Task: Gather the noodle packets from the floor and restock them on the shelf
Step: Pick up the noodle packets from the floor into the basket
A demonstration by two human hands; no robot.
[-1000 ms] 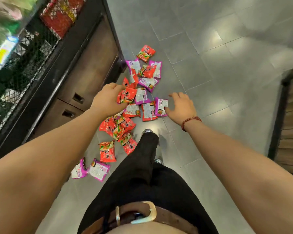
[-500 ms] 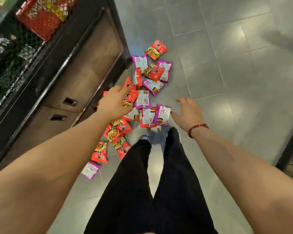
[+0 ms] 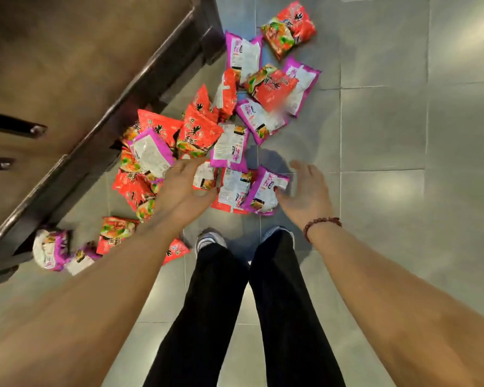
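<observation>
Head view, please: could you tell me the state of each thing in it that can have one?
noodle packets: loose on the floor, overlapping in a heap, none lifted.
left hand: open, fingers reaching over the heap.
right hand: open, thumb beside the purple packet.
purple packet: lying flat on other packets.
cabinet drawers: closed.

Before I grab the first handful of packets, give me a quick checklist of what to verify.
1. Left hand free: ok, open, holding nothing.
2. Right hand free: ok, open beside a purple packet.
3. Packets between the hands: ok, a red-edged packet lies there.
4. Footing: not ok, a red packet lies close by the left shoe.
5. Shelf in sight: not ok, only the cabinet shows.
</observation>
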